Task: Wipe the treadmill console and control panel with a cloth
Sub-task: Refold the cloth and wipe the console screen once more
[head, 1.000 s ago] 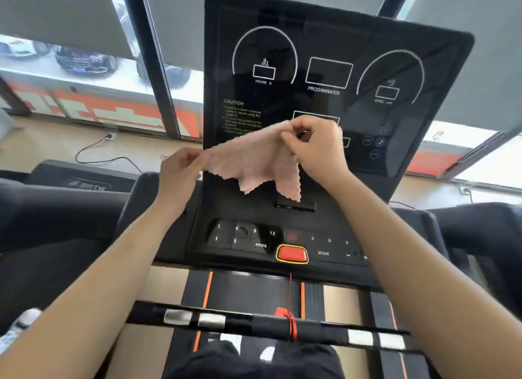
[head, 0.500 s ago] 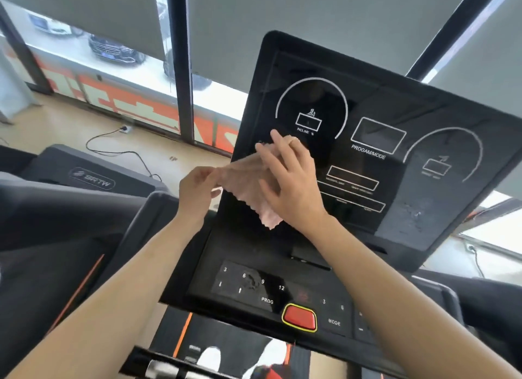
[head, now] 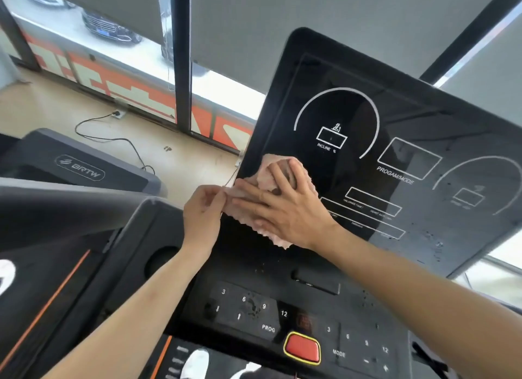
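Note:
A pale pink cloth (head: 265, 178) lies bunched against the lower left of the black treadmill console (head: 395, 118). My right hand (head: 279, 206) presses flat on the cloth with straight, spread fingers. My left hand (head: 202, 209) pinches the cloth's left corner at the console's left edge. Below the console sits the control panel (head: 254, 308) with number keys, PROG and MODE labels and a red stop button (head: 302, 347). Dusty specks show on the panel and on the console's lower right.
A neighbouring treadmill (head: 79, 169) stands to the left, with a cable (head: 121, 141) across the wooden floor. Window frames and grey blinds (head: 254, 25) rise behind the console. The belt and a white shoe (head: 195, 361) show at the bottom.
Both hands carried the cloth from in front of the console's middle to its lower left. My right hand went from pinching it to pressing it flat. The view swung left and closer.

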`<state>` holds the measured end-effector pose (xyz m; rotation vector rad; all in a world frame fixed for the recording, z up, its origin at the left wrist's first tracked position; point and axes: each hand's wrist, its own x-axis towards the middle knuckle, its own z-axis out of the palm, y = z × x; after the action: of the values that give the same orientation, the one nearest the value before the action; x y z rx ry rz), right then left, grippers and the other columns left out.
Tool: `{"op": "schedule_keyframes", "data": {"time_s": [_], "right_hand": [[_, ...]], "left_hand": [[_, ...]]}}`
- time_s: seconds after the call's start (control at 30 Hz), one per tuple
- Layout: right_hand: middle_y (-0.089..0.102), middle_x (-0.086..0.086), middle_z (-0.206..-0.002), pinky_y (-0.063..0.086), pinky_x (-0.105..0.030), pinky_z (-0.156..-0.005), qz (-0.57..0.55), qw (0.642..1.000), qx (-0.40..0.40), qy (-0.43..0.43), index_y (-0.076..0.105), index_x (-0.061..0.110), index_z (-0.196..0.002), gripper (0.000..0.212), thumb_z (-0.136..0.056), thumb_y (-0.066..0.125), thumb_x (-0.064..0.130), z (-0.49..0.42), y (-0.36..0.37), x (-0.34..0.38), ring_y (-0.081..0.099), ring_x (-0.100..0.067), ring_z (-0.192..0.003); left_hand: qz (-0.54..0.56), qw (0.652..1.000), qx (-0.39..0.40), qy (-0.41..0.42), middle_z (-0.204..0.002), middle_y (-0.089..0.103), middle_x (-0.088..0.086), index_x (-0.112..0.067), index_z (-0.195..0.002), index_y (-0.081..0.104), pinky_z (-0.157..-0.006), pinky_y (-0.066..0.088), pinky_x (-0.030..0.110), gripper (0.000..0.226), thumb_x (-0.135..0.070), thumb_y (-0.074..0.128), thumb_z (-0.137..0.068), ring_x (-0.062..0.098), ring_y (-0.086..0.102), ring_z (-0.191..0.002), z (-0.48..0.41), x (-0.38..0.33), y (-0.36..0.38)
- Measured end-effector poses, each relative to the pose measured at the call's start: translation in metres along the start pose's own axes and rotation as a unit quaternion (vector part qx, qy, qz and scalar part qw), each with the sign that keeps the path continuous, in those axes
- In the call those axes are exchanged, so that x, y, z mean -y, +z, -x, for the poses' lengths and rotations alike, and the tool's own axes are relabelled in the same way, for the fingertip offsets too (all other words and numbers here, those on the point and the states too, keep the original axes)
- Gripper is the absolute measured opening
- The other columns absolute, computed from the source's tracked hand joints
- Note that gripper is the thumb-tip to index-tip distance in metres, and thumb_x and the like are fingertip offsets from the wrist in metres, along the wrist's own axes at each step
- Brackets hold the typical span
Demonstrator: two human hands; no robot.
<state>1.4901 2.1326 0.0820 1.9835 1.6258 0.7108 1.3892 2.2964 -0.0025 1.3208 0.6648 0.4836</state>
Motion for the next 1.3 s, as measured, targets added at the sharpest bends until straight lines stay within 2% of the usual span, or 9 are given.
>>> {"op": "schedule_keyframes", "data": {"time_s": [0.07,0.13,0.3,0.53,0.73,0.87,0.93,1.07,1.3], "right_hand": [[0.024,0.012,-0.168,-0.014,-0.062,-0.12,-0.002,0.999,0.029,-0.015,0.023,0.046,-0.158,0.061,-0.1,0.035,0.063,0.002,0.003,-0.01,-0.005,-0.041,-0.149],[0.012,0.011,-0.17,-0.009,-0.065,-0.121,-0.034,0.998,0.038,0.033,0.012,0.045,-0.16,0.062,-0.102,0.027,0.065,0.0,0.001,-0.021,-0.002,-0.043,-0.152],[0.01,0.008,-0.171,-0.004,-0.068,-0.121,-0.026,0.989,0.003,0.144,0.012,0.046,-0.159,0.068,-0.098,0.027,0.073,-0.02,-0.024,-0.062,0.01,-0.048,-0.152],[0.013,0.004,-0.171,0.006,-0.075,-0.118,0.003,0.969,-0.038,0.244,0.015,0.046,-0.159,0.08,-0.09,0.028,0.084,-0.028,-0.055,-0.116,0.012,-0.054,-0.151],[0.009,-0.001,-0.172,0.006,-0.074,-0.119,-0.009,0.946,-0.018,0.324,0.01,0.039,-0.161,0.083,-0.092,0.019,0.083,-0.021,-0.061,-0.128,0.008,-0.053,-0.152],[0.009,-0.006,-0.171,0.005,-0.074,-0.119,-0.016,0.946,-0.007,0.323,0.009,0.033,-0.162,0.082,-0.096,0.021,0.079,0.003,-0.041,-0.093,0.013,-0.053,-0.152],[0.01,-0.008,-0.171,0.007,-0.074,-0.119,-0.021,0.953,-0.002,0.301,0.011,0.032,-0.162,0.081,-0.097,0.025,0.078,0.022,-0.025,-0.064,0.018,-0.053,-0.15],[0.009,-0.004,-0.168,0.002,-0.069,-0.121,-0.026,0.963,0.01,0.27,0.02,0.035,-0.161,0.078,-0.096,0.035,0.075,0.062,0.007,0.0,0.023,-0.047,-0.143],[0.015,0.007,-0.168,0.009,-0.066,-0.121,-0.051,0.966,0.012,0.255,0.024,0.044,-0.158,0.06,-0.102,0.038,0.063,0.088,0.023,0.027,0.029,-0.043,-0.141]], "left_hand": [[-0.004,1.0,0.001,0.012,-0.092,0.072,0.002,-0.028,-0.091,0.068,-0.091,0.055,0.05,0.009,-0.028,0.063,-0.098,0.03,0.068,-0.095,0.003,0.003,0.0],[-0.006,1.0,0.009,0.023,-0.09,0.073,0.0,-0.029,-0.089,0.069,-0.089,0.053,0.046,0.011,-0.033,0.062,-0.096,0.028,0.067,-0.094,0.006,0.003,0.001],[-0.028,0.999,0.012,0.042,-0.098,0.073,-0.004,-0.024,-0.098,0.071,-0.084,0.048,0.024,0.012,-0.015,0.063,-0.099,0.004,0.065,-0.092,0.018,-0.002,0.002],[-0.039,0.998,0.018,0.047,-0.112,0.073,-0.003,-0.019,-0.115,0.069,-0.086,0.047,0.015,0.017,-0.015,0.065,-0.098,0.005,0.067,-0.105,0.026,0.0,0.001],[-0.042,0.998,0.021,0.046,-0.119,0.07,-0.002,-0.018,-0.121,0.065,-0.091,0.049,0.018,0.027,-0.012,0.068,-0.095,0.006,0.065,-0.112,0.032,0.001,0.001],[-0.08,0.993,0.031,0.08,-0.122,0.064,-0.004,-0.03,-0.118,0.06,-0.093,0.048,0.011,0.038,-0.011,0.075,-0.09,0.003,0.062,-0.113,0.034,0.004,0.004],[-0.105,0.989,0.029,0.097,-0.123,0.062,-0.003,-0.033,-0.118,0.058,-0.096,0.05,0.021,0.044,-0.012,0.079,-0.086,0.006,0.062,-0.112,0.033,0.008,0.004],[-0.131,0.985,0.016,0.113,-0.123,0.062,0.001,-0.019,-0.126,0.06,-0.098,0.056,0.037,0.047,-0.012,0.081,-0.084,0.014,0.064,-0.111,0.03,0.015,0.006],[-0.129,0.984,0.008,0.122,-0.126,0.06,0.001,-0.017,-0.129,0.059,-0.098,0.053,0.03,0.048,-0.013,0.079,-0.086,0.015,0.062,-0.113,0.032,0.021,0.007]]}}
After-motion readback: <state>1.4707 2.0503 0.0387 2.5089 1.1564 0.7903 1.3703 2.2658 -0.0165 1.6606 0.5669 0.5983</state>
